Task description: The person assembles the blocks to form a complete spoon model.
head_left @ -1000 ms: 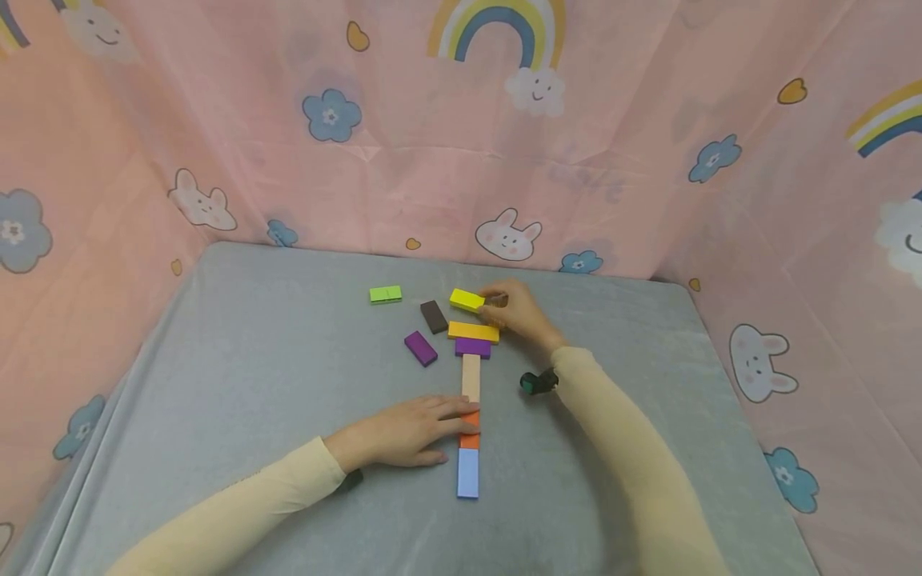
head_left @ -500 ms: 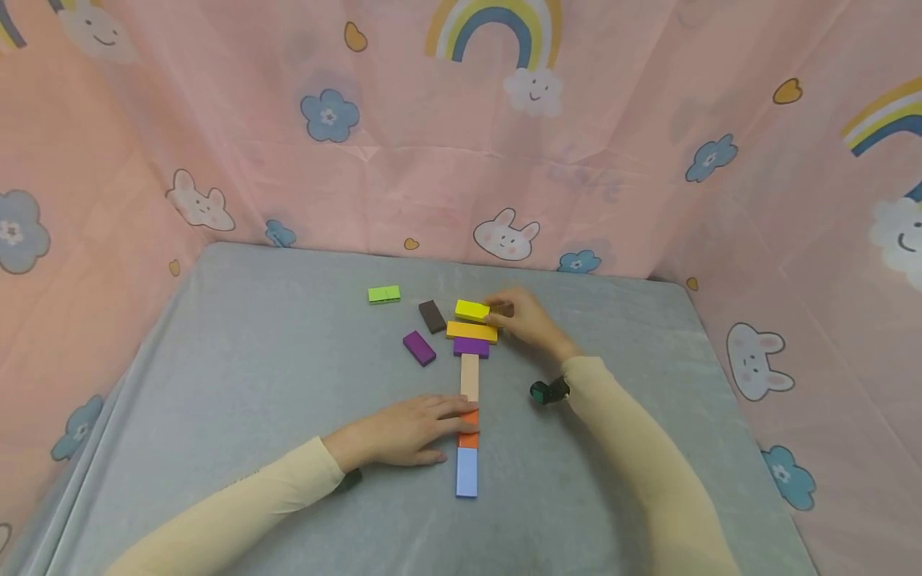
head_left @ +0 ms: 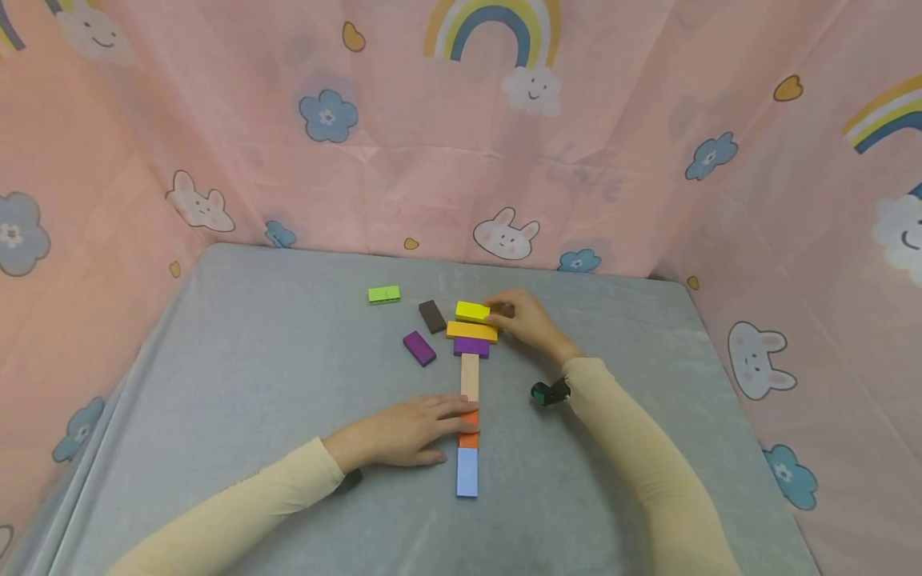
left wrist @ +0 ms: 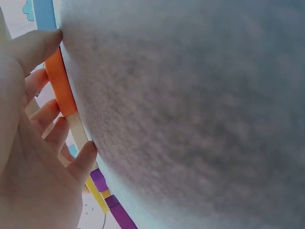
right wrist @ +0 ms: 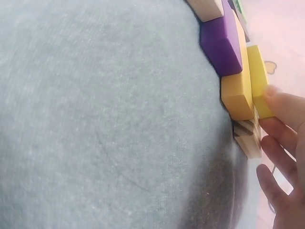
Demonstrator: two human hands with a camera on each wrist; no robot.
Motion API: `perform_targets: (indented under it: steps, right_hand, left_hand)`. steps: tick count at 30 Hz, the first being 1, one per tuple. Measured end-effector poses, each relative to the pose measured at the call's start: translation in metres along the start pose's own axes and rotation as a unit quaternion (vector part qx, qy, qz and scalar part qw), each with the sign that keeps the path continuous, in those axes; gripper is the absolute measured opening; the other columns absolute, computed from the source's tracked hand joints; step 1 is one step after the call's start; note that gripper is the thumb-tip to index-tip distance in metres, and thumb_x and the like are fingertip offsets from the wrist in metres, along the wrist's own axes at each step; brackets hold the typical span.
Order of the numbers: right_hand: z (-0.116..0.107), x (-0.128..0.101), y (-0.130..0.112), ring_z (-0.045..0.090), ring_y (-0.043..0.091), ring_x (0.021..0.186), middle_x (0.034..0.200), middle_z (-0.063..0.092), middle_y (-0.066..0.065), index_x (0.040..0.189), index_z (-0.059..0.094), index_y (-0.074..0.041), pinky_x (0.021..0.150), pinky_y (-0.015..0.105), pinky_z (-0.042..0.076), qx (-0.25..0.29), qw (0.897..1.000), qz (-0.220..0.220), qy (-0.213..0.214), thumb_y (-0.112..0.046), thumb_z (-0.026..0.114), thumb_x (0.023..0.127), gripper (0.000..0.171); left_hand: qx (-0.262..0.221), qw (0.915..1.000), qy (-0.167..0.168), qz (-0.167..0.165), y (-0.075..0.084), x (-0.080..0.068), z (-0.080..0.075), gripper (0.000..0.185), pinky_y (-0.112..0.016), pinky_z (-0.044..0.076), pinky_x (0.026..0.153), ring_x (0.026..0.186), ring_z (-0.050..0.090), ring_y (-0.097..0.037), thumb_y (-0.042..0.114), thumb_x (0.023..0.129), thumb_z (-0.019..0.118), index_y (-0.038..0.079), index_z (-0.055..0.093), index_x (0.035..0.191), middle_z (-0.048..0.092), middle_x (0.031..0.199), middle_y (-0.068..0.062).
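No readable text, label, brand, number or sign is to be found in any of the views. Only pictures without lettering are printed on the pink cloth (head_left: 446, 184) beyond the right hand (head_left: 529, 318): rainbows, clouds, rabbits, flowers and hearts. The blocks by both hands are plainly coloured and carry no markings.

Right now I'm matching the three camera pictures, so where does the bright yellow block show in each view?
Head: the bright yellow block lies at the far end of the row, at the right hand fingertips.
Left wrist: not identifiable; only a yellow sliver low in the picture.
Right wrist: at the right edge, a fingertip on it.
Shared landmark: the purple block in the row.
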State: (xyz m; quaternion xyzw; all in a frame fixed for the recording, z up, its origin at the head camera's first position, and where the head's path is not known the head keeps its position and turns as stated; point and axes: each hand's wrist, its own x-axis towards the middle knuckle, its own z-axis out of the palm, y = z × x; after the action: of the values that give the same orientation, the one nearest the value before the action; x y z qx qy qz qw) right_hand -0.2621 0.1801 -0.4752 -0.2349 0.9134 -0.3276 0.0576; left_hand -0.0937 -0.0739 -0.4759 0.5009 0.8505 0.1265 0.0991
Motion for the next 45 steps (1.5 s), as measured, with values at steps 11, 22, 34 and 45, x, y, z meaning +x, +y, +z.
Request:
perform_targets:
  steps: [11,22,34,45]
  right_hand:
    - [0.0006,0.0012,0.0008,0.053,0.019,0.1,0.105,0.066,0.001,0.116,0.066,-0.016,0.097,0.041,0.046,-0.012,1.0,0.007,-0.006,-0.032,0.067,0.086,0.034]
    - [0.0014,0.0013,0.0013,0.054,0.019,0.103,0.109,0.065,0.0,0.116,0.067,-0.018,0.098,0.042,0.044,-0.003,1.0,0.008,-0.008,-0.034,0.067,0.086,0.034]
    - [0.0036,0.0029,0.0048,0.052,0.019,0.104,0.109,0.065,0.0,0.116,0.067,-0.021,0.097,0.042,0.041,0.002,1.0,0.006,-0.01,-0.033,0.068,0.086,0.033]
    - [0.0042,0.0039,0.004,0.051,0.019,0.107,0.11,0.064,-0.001,0.115,0.068,-0.02,0.1,0.043,0.041,0.003,1.0,0.014,-0.012,-0.03,0.068,0.086,0.031]
  left_hand:
    - [0.002,1.0,0.003,0.002,-0.0006,0.0001,0.0007,0.058,-0.041,0.032,0.116,0.145,0.028,-0.019,0.038,0.092,0.057,0.029,0.034,0.145,0.025,0.157,0.004]
    - [-0.003,1.0,-0.002,0.001,-0.0014,0.0007,0.0014,0.059,-0.041,0.032,0.116,0.145,0.028,-0.019,0.039,0.093,0.056,0.03,0.033,0.146,0.024,0.158,0.004]
    - [-0.004,1.0,-0.001,0.001,-0.0015,0.0005,0.0025,0.059,-0.041,0.032,0.116,0.145,0.027,-0.018,0.039,0.093,0.056,0.03,0.033,0.146,0.024,0.158,0.004]
    - [0.001,1.0,0.004,0.005,-0.0012,0.0005,0.0022,0.058,-0.04,0.033,0.116,0.145,0.028,-0.018,0.039,0.093,0.056,0.029,0.034,0.145,0.025,0.157,0.003]
